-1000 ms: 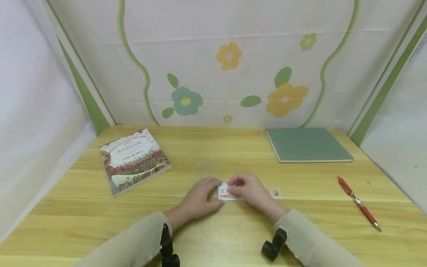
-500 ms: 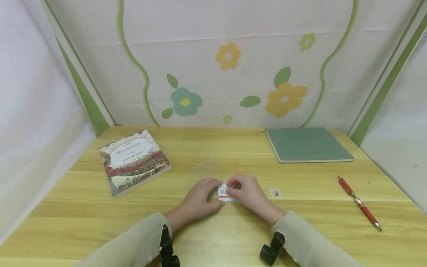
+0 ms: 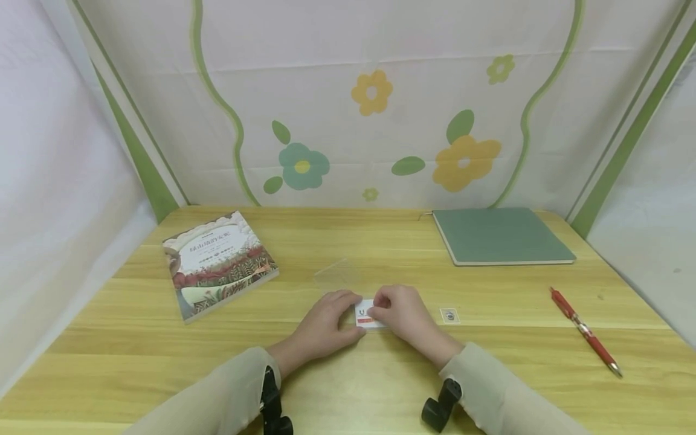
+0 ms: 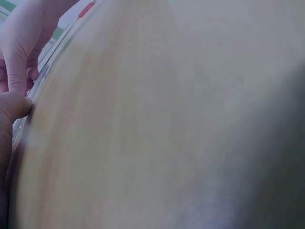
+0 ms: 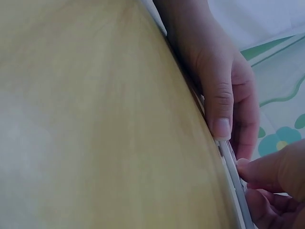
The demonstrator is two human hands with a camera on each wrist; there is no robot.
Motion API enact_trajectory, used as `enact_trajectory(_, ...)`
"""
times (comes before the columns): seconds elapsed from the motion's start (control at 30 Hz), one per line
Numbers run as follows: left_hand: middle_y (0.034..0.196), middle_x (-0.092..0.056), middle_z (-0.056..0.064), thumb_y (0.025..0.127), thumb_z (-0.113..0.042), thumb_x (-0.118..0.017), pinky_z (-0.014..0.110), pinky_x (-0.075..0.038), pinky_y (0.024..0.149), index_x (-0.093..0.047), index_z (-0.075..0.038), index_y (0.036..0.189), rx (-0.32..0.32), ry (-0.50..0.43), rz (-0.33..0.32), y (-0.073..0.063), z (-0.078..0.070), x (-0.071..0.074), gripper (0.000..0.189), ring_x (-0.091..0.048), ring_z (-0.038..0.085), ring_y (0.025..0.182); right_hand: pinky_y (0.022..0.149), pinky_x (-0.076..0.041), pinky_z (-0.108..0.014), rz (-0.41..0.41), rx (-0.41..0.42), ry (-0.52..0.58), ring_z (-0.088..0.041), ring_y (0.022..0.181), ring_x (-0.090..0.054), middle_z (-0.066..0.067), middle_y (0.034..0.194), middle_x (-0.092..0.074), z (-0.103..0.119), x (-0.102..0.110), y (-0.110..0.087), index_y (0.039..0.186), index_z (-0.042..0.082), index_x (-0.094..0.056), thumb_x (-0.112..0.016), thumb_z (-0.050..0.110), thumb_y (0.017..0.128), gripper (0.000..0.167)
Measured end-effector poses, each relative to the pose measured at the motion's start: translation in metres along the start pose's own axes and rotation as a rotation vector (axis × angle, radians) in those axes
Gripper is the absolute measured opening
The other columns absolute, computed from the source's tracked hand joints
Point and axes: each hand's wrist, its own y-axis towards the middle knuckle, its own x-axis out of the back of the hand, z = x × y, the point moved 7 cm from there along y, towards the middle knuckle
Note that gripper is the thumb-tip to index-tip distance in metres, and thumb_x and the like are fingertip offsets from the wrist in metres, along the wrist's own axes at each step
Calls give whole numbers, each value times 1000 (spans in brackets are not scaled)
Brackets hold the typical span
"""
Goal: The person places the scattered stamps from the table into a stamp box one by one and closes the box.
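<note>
A small white card (image 3: 365, 321) with a dark U-shaped mark and an orange-red stripe lies flat on the wooden table, low in the middle of the head view. My left hand (image 3: 323, 323) holds its left end, thumb at the near edge and fingers at the far edge. Over the card's right part my right hand (image 3: 401, 311) has its fingers curled, thumb and forefinger pinching at the card and hiding much of it. Both wrist views show the card edge-on as a thin strip (image 5: 232, 174), with the left thumb against it.
A clear thin sheet (image 3: 337, 275) lies just beyond the hands. To the right is a small square sticker-like piece (image 3: 450, 315). A picture-covered book (image 3: 220, 263) lies at left, a green notebook (image 3: 502, 235) at back right, a red pen (image 3: 584, 331) at right.
My right hand has shifted slightly left over the card, hiding more of its right part. The card's mark and stripe look darker than a second ago. My left hand stays put.
</note>
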Motion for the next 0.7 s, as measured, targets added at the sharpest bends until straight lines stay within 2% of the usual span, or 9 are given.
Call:
enact_trajectory(0.23,126,-55,6,79,-33,-68,43,-38,102,-55,-8,125,-8,-5,-6,0,0,0,53,-47,24,119,61,-45,-26,14,-18,14,-10,65,-50,5,67,-59,-2,-1,0,70,13,-64,-73,16,77,12)
enact_trajectory(0.7,127,-54,5,80,-35,-67,43,-37,103,-55,-9,126,-4,4,1,0,1,-1,54,-47,23,120,60,-44,-24,-8,-96,120,-11,66,-50,4,69,-59,-11,4,-2,74,13,-66,-72,17,78,8)
